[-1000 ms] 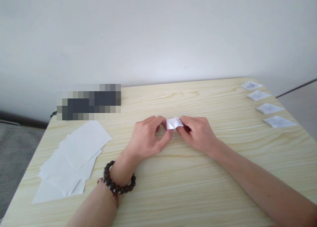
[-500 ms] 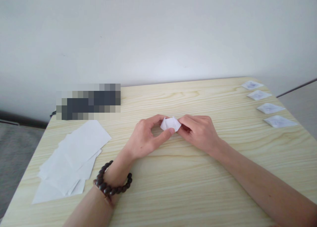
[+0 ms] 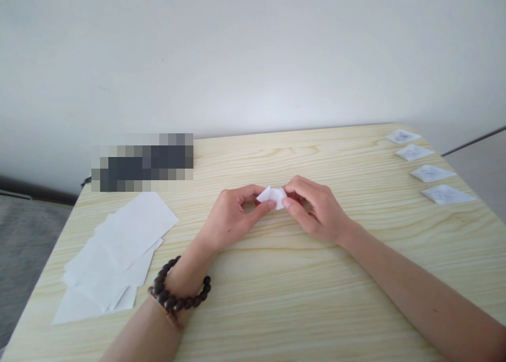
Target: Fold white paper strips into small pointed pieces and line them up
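A small piece of folded white paper [image 3: 278,197] is held between both hands over the middle of the table, its pointed corners sticking up. My left hand [image 3: 233,213] pinches its left part, thumb on the near face and fingers behind. On the other side, my right hand [image 3: 316,206] grips the right part with its thumb against the near face. The fingertips behind the paper are partly hidden. A dark beaded bracelet [image 3: 174,300] circles my left wrist.
Loose white paper sheets [image 3: 114,251] overlap on the left of the wood-grain table [image 3: 276,299]. Several folded white paper diamonds [image 3: 432,173] lie in a row along the right edge. A dark, pixelated object [image 3: 144,164] sits at the back left, near the wall [image 3: 253,56].
My right thumb has moved onto the near face of the folded paper, now covering its right part. The paper has turned slightly, and my left hand keeps its pinch.
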{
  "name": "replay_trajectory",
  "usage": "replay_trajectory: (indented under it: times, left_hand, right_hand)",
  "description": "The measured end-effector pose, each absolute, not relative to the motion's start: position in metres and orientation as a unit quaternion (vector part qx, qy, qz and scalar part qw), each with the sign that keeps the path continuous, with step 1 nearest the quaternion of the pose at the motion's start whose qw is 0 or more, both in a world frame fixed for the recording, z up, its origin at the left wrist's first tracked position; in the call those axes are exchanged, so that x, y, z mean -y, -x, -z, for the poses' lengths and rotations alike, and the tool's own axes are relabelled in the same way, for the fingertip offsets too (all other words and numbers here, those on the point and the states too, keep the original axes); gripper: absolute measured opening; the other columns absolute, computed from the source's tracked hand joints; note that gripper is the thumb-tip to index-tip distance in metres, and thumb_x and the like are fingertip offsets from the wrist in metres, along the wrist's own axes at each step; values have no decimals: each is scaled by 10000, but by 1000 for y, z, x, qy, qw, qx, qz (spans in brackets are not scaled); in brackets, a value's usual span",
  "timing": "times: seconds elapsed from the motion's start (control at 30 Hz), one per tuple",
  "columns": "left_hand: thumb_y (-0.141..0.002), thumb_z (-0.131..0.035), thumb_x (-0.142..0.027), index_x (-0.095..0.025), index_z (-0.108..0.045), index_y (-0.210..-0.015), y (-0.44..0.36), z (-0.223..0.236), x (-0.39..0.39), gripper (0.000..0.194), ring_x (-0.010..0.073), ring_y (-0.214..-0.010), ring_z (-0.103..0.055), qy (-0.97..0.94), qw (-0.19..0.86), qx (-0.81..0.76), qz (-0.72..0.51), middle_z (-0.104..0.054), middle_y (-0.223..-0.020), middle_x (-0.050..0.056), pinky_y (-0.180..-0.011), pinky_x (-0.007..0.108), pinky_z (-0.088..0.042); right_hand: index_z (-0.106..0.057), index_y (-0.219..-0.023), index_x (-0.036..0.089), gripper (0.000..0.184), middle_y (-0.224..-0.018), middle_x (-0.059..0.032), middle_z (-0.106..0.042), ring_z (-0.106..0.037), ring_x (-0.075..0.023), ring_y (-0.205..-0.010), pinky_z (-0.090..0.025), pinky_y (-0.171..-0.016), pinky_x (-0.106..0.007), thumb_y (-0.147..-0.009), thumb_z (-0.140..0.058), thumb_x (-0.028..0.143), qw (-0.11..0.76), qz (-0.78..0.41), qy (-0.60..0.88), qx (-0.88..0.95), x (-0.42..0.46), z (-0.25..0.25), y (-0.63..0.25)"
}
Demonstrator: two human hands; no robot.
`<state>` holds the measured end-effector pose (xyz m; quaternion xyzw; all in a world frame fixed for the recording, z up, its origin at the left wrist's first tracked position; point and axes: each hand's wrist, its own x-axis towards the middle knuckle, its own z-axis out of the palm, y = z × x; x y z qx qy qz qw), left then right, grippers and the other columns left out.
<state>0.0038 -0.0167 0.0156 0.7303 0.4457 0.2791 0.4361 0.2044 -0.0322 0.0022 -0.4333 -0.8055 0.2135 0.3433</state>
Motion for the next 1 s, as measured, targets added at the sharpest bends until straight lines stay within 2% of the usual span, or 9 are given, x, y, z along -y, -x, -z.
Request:
replay_trajectory:
  times: [0.23, 0.33, 0.43, 0.67, 0.87, 1.0]
  left_hand:
    - [-918, -512, -391, -158, -706, -864, 0, -12, 16, 308, 116, -611, -522, -741, 438, -432, -270, -648, -699, -1, -541, 230, -372]
    - [-900, -539, -383, -159, -704, -869, -2, -12, 18, 280, 101, -563, -465, -732, 428, -447, -284, -621, -665, -9, -505, 230, -327]
    - [-883, -570, -375, -167, -691, -928, -4, -12, 19, 244, 92, -564, -452, -717, 420, -454, -321, -659, -757, 0, -506, 229, -318]
    - [-882, -579, -316, -157, -679, -828, -5, -12, 17, 196, 75, -531, -399, -728, 409, -451, -315, -628, -689, -19, -506, 222, -309]
    - [-889, -567, -358, -161, -673, -896, -7, -9, 18, 223, 78, -547, -433, -726, 412, -449, -320, -652, -750, -11, -513, 218, -331]
    - [-826, -648, -379, -169, -665, -997, -8, -11, 18, 271, 76, -542, -421, -736, 401, -450, -308, -662, -775, -17, -512, 206, -336]
  right_hand:
    - [-543, -860, 181, 87, -698, 31, -492, -422, -83, -570, -332, -542, -218, -914, -476, 183, 352, -211, 401, 819, 30, 1, -205]
    - [-546, -852, 174, 78, -698, 26, -493, -430, -84, -577, -332, -543, -217, -905, -489, 182, 357, -207, 395, 821, 30, 1, -205]
    - [-564, -862, 168, 75, -707, 20, -507, -436, -84, -574, -330, -539, -221, -892, -497, 177, 348, -199, 395, 827, 30, 1, -205]
    - [-574, -848, 160, 132, -719, 8, -537, -463, -93, -602, -343, -570, -238, -920, -491, 232, 319, -203, 399, 835, 32, 1, -203]
    - [-570, -794, 160, 128, -680, 22, -524, -443, -74, -578, -323, -545, -217, -909, -520, 185, 363, -173, 399, 824, 29, 2, -203]
    - [-554, -765, 165, 151, -660, 27, -511, -435, -72, -574, -323, -544, -211, -910, -514, 156, 392, -173, 406, 807, 28, 1, -204]
